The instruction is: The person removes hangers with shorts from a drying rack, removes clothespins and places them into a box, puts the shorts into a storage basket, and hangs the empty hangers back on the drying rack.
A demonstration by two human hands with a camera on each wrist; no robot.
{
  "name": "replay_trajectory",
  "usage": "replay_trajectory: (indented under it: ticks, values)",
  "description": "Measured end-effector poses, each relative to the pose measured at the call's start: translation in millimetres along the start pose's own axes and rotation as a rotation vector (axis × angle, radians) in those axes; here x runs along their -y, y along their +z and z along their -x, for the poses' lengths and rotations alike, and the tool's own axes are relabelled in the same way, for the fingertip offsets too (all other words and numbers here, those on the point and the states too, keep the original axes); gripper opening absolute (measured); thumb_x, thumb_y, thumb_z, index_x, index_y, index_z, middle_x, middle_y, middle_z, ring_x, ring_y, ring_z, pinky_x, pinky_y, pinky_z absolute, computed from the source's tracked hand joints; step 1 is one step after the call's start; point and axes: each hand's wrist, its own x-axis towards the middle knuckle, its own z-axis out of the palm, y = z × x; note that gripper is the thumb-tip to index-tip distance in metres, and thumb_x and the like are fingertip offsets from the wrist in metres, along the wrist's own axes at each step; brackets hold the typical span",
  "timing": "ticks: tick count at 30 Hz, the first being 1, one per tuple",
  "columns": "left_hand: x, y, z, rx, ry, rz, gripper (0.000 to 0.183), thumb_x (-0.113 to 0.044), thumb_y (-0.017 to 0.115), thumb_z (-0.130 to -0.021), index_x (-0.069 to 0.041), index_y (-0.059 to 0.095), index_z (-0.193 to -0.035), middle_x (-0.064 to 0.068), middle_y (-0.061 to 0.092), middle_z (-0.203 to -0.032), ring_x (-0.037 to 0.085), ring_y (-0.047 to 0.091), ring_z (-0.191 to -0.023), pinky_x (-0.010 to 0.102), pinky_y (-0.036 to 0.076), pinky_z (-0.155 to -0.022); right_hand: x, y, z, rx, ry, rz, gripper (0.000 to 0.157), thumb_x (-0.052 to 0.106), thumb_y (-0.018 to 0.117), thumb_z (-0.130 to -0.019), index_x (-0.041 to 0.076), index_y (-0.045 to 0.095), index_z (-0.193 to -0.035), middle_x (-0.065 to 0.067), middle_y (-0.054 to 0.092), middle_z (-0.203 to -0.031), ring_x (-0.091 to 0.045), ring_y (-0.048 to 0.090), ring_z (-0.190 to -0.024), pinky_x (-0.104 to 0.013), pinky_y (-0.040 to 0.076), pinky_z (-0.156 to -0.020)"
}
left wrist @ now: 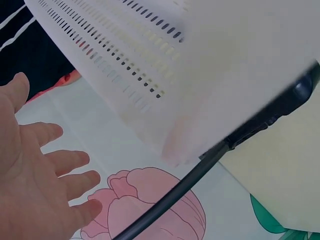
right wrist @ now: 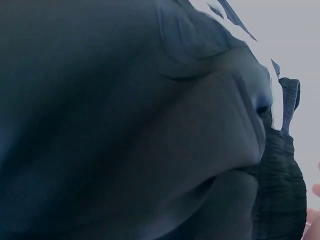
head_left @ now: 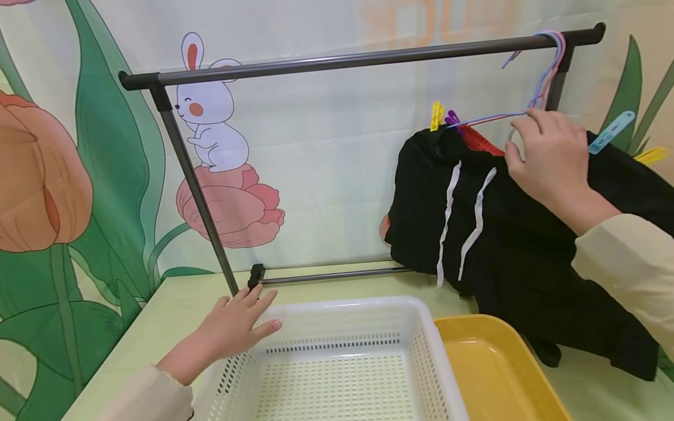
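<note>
Black drawstring trousers (head_left: 421, 193) hang from a blue hanger (head_left: 495, 117), with a yellow clothes peg (head_left: 436, 116) and a light blue peg (head_left: 612, 132) at the waistband. My right hand (head_left: 550, 155) is at the hanger's neck in front of the waistband, its thumb apart from its bent fingers; whether the fingertips touch the wire is hidden. In the right wrist view the black cloth (right wrist: 150, 125) fills most of the picture. My left hand (head_left: 231, 324) is over the rim of a white basket (head_left: 337, 304), fingers spread and holding nothing.
The hooks sit at the right end of a dark rack rail (head_left: 379, 55). Behind the trousers is a red garment (head_left: 479, 140) with a purple peg (head_left: 454, 119). A yellow tray (head_left: 484, 351) stands right of the basket. A lower bar (head_left: 337, 275) runs behind it.
</note>
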Motion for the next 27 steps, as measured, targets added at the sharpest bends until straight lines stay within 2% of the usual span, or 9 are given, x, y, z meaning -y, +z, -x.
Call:
replay_trajectory:
  ticks: [6, 12, 21, 27]
  values:
    - [7.6, 0.9, 8.2, 0.032, -0.033, 0.036, 0.067, -0.056, 0.038, -0.088, -0.013, 0.032, -0.139, 0.021, 0.028, -0.143, 0.043, 0.026, -0.130, 0.061, 0.022, -0.098, -6, -2.4, -1, 0.014, 0.042, 0.036, 0.035, 0.018, 0.045, -0.087, -0.001, 0.052, -0.116, -0.025, 0.046, -0.122, -0.041, 0.038, -0.113, -0.060, 0.029, -0.093]
    - [14.5, 4.4, 17.3, 0.046, -0.054, 0.078, 0.066, -0.054, 0.040, -0.088, -0.011, 0.033, -0.138, 0.022, 0.029, -0.142, 0.045, 0.030, -0.127, 0.062, 0.025, -0.094, -12, -2.9, -2, -0.015, 0.047, 0.064, 0.036, 0.015, 0.045, -0.087, -0.004, 0.052, -0.116, -0.028, 0.047, -0.116, -0.043, 0.040, -0.106, -0.059, 0.031, -0.091]
    - [24.6, 15.3, 24.5, 0.112, -0.103, 0.162, 0.070, -0.054, 0.041, -0.088, -0.005, 0.033, -0.137, 0.025, 0.029, -0.140, 0.047, 0.028, -0.127, 0.064, 0.025, -0.093, -18, -3.3, -4, -0.053, 0.056, 0.089, 0.035, 0.013, 0.044, -0.086, -0.005, 0.053, -0.114, -0.030, 0.051, -0.107, -0.046, 0.042, -0.096, -0.058, 0.034, -0.085]
    - [28.1, 23.6, 28.7, 0.094, -0.111, 0.185, 0.068, -0.047, 0.045, -0.088, 0.000, 0.034, -0.135, 0.023, 0.031, -0.140, 0.043, 0.031, -0.127, 0.061, 0.028, -0.092, -20, -2.5, -4, -0.088, 0.052, 0.079, 0.034, 0.012, 0.040, -0.086, -0.007, 0.055, -0.111, -0.030, 0.051, -0.102, -0.045, 0.042, -0.093, -0.059, 0.034, -0.081]
